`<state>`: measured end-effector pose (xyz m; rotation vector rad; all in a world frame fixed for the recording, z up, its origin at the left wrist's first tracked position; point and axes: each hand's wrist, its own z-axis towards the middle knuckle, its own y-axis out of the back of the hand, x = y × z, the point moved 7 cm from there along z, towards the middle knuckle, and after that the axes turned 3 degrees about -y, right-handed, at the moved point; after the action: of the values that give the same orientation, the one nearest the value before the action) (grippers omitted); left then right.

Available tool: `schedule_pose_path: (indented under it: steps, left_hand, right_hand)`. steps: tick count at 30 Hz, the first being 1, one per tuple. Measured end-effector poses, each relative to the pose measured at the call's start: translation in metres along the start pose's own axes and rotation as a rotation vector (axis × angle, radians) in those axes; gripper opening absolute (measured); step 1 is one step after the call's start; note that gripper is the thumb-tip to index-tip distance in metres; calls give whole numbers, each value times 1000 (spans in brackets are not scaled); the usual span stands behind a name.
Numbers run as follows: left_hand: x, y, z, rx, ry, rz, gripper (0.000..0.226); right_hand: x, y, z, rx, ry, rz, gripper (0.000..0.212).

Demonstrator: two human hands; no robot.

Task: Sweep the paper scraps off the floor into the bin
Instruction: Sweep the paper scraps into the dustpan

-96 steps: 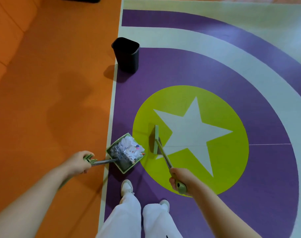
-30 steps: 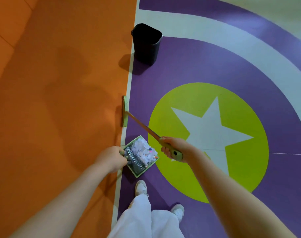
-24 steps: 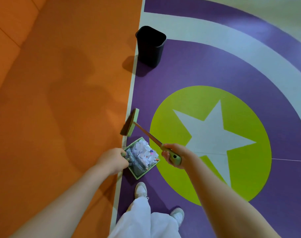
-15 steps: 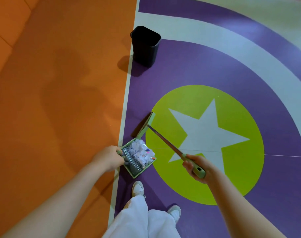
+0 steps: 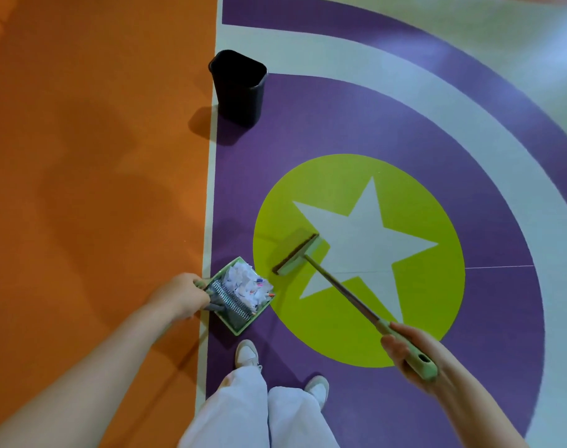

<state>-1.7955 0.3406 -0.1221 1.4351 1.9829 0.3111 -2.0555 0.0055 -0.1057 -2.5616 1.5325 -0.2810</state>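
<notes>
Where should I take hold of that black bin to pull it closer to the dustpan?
Probably the bin rim: the bin stands upright and open-topped, with smooth tapering walls and no handle visible. Come from above on the near side and hook your fingers over the edge. Both hands are occupied, the left hand with the dustpan, so free one first.

Floor point(image 5: 81, 156): orange section at left, purple field with pale bands at right, green circle bearing a pale star. Black bin point(image 5: 238, 88) stands upright on the purple near the colour boundary (casting a shadow leftward). Two white shoes point(image 5: 248, 352) planted on the purple.
</notes>
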Motion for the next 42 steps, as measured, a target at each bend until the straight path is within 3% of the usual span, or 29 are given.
schedule_pose_path:
  steps: [9, 14, 20, 25, 31, 38, 42]
  left_hand:
    - [11, -4, 4, 20, 11, 42, 21]
    - [13, -7, 8, 15, 0, 60, 23]
    - [9, -6, 6, 22, -11, 64, 22]
    - [5, -4, 5, 16, -23, 49, 15]
    - [11, -3, 2, 27, 0, 9, 28]
    - [27, 10, -7, -1, 48, -200, 35]
    - [27, 41, -16, -72, 56, -350, 28]
  right_hand:
    - [8, -20, -8, -334, 424, -987, 34]
    - [-6, -44, 30, -406, 430, -1459, 37]
    - [-38, -61, 43, -267, 234, -1512, 36]
    - [-65, -64, 16, -164, 163, -1367, 33]
    - [-49, -61, -25, -145, 209, -1197, 17]
    - [-1, -56, -59, -170, 293, -1058, 31]
    - [20, -68, -67, -147, 321, -932, 29]
